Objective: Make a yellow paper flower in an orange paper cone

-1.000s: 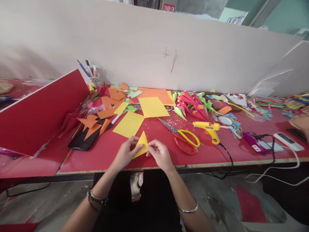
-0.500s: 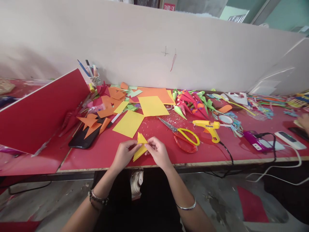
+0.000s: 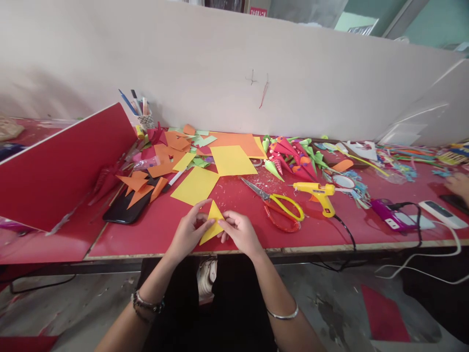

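A folded piece of yellow paper point(image 3: 212, 226), now a narrow pointed triangle, is held between both hands just above the table's front edge. My left hand point(image 3: 188, 232) pinches its left side, thumb on the near face and index finger raised at the tip. My right hand point(image 3: 240, 231) grips the right side with the thumb in front and fingers curled behind. Just beyond lie a flat yellow sheet point(image 3: 196, 186) and a second yellow sheet point(image 3: 234, 160) overlapping orange paper point(image 3: 234, 141). To the right rest scissors point(image 3: 273, 203) with yellow and red handles.
A yellow glue gun point(image 3: 318, 193) with a black cord lies right of the scissors. Orange scraps point(image 3: 137, 186) cover a black phone point(image 3: 126, 208). Red and green paper cones point(image 3: 291, 156) are piled behind. A purple power strip point(image 3: 395, 215) sits near another person's hand point(image 3: 459, 186). A red board point(image 3: 69, 171) leans left.
The yellow paper's layers, spread at the top before, now lie together as one flat triangle. My left index finger has lifted; the hands stay in nearly the same place.
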{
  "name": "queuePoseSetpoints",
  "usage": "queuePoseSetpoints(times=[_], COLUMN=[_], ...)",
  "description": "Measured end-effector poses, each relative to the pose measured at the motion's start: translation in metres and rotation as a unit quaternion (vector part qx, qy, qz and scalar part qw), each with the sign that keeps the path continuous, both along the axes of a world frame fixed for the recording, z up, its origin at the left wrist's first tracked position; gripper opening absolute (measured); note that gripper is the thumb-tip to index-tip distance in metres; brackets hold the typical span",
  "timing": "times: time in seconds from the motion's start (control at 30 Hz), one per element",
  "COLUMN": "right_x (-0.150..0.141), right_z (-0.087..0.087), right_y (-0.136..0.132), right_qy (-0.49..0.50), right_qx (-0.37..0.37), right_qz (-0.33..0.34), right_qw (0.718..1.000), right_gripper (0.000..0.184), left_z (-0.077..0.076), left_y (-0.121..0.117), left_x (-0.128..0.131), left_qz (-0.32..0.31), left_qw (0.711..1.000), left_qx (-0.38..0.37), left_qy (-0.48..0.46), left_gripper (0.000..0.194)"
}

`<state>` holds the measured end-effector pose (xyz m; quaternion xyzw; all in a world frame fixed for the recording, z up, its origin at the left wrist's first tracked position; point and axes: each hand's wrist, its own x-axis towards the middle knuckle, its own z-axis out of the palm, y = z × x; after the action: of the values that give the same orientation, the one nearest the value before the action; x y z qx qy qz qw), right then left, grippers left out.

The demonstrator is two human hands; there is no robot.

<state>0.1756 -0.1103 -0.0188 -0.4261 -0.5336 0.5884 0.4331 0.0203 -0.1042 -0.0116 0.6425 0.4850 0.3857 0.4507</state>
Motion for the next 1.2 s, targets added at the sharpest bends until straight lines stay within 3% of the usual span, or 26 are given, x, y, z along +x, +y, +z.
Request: queuePoseSetpoints(times=[0.07, 0.2, 0.33, 0.67, 0.87, 1.03, 1.2], right_x=[0.0, -0.0004, -0.0011, -0.0031, 0.002, -0.0008, -0.0001], right_z=[-0.0007, -0.0008, 0.0007, 0.0013, 0.0046, 0.0046, 0.0051], right_y=[0.0002, -0.0007, -0.0025, -0.0053, -0.0071, -0.007, -0.0076], right_qy=[-0.005, -0.028, -0.038, -0.083, -0.114, -0.083, -0.111], right_qx=[-0.004, 0.008, 0.024, 0.084, 0.121, 0.104, 0.118], right_qz=[0.002, -0.02, -0.028, -0.028, -0.02, 0.013, 0.039], right_qw=[1.0, 0.999, 0.999, 0.993, 0.986, 0.991, 0.986], right_gripper=[0.024, 0.024, 0.024, 0.039, 0.039, 0.036, 0.038], left_z=[0.0, 0.0002, 0.0038, 0.0, 0.0032, 0.0047, 0.0087], left_y=[0.0, 0.0011, 0.0006, -0.0024, -0.0005, -0.0032, -0.0063], left_x=[0.0007, 0.0034, 0.0039, -0.0023, -0.002, -0.0021, -0.0016], left_qz=[0.008, 0.002, 0.013, 0.039, -0.075, -0.033, -0.101], left_qw=[1.0, 0.998, 0.996, 0.998, 0.995, 0.999, 0.995], left_qx=[-0.001, -0.01, 0.004, -0.006, -0.068, -0.032, -0.003], left_qy=[0.014, 0.058, 0.088, 0.044, -0.019, -0.009, -0.017], left_gripper=[0.049, 0.025, 0.035, 0.036, 0.03, 0.03, 0.03])
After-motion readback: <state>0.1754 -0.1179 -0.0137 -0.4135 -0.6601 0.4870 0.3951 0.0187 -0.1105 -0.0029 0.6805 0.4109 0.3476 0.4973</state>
